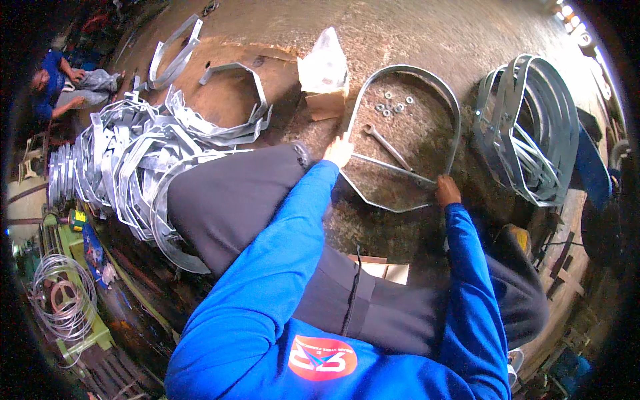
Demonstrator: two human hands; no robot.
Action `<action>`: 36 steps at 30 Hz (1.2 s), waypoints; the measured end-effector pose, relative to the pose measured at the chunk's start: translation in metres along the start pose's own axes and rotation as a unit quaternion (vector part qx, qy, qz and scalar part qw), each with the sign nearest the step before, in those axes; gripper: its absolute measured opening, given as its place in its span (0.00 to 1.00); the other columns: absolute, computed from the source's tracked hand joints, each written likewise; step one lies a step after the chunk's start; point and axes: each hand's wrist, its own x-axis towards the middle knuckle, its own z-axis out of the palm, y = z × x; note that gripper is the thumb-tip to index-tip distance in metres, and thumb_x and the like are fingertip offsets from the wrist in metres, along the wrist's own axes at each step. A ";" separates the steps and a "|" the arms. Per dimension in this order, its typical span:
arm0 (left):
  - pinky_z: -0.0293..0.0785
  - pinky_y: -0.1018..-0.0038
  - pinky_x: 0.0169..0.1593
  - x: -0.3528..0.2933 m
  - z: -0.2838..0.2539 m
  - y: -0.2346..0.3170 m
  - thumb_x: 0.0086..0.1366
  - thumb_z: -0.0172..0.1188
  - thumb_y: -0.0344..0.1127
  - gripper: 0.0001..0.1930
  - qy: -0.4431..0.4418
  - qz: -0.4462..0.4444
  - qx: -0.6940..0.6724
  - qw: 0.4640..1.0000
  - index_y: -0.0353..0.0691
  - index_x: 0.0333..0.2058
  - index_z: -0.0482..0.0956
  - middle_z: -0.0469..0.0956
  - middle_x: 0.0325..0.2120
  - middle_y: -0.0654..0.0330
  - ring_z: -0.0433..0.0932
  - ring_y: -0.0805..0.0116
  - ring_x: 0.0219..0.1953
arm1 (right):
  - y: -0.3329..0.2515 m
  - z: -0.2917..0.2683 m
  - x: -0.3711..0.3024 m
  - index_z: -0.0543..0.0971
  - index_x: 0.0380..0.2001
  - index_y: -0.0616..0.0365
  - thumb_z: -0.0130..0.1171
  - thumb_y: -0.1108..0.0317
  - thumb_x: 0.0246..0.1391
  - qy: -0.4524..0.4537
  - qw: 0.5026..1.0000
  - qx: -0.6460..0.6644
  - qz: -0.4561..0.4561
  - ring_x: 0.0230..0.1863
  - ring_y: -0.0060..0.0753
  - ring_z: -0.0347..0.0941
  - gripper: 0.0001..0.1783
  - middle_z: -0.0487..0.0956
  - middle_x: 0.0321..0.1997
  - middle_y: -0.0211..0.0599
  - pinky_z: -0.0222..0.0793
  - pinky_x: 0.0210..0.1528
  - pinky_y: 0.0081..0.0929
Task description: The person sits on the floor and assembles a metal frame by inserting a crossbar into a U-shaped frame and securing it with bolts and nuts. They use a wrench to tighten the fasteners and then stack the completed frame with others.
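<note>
A rounded steel strap clamp [460,110] lies over the ground before me, arched at the far side and angled at the near side, with a flat bar crossing it. My left hand [339,151] is closed on its left edge, where the crossbar meets the hoop. At the right end of the bar, my right hand [449,191] grips the strap with curled fingers. Inside the hoop lie an open-ended wrench [389,147] and several nuts [399,107]. Whether a bolt sits under either hand's fingers is hidden.
Bent steel strips [137,143] lie heaped to my left, with loose curved ones [250,73] beyond. A plastic bag [325,67] sits in a small carton [327,105]. Similar hoops [527,127] stand stacked at right. Coiled wire [63,293] lies lower left. Another person [73,87] sits far left.
</note>
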 end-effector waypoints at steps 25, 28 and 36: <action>0.70 0.57 0.44 0.001 -0.016 -0.010 0.56 0.56 0.40 0.16 -0.076 -0.037 -0.100 0.991 0.45 0.43 0.67 0.66 0.46 0.44 0.70 0.44 0.45 | -0.033 -0.011 -0.021 0.73 0.32 0.63 0.42 0.73 0.51 0.031 0.992 0.061 0.108 0.45 0.51 0.71 0.10 0.71 0.42 0.48 0.72 0.39 0.44; 0.71 0.58 0.43 -0.002 -0.011 -0.004 0.54 0.58 0.38 0.15 -0.029 0.009 0.006 1.000 0.45 0.41 0.70 0.64 0.46 0.45 0.69 0.46 0.45 | -0.033 -0.024 -0.018 0.72 0.34 0.63 0.42 0.73 0.51 -0.006 0.988 0.089 0.128 0.44 0.51 0.71 0.10 0.71 0.42 0.48 0.72 0.39 0.44; 0.71 0.55 0.39 0.010 -0.012 -0.034 0.58 0.52 0.37 0.08 -0.018 -0.035 -0.203 0.978 0.47 0.36 0.74 0.66 0.37 0.51 0.73 0.48 0.38 | -0.032 -0.012 -0.011 0.72 0.35 0.62 0.42 0.74 0.51 0.078 0.980 0.142 0.118 0.42 0.54 0.71 0.11 0.71 0.39 0.53 0.69 0.44 0.44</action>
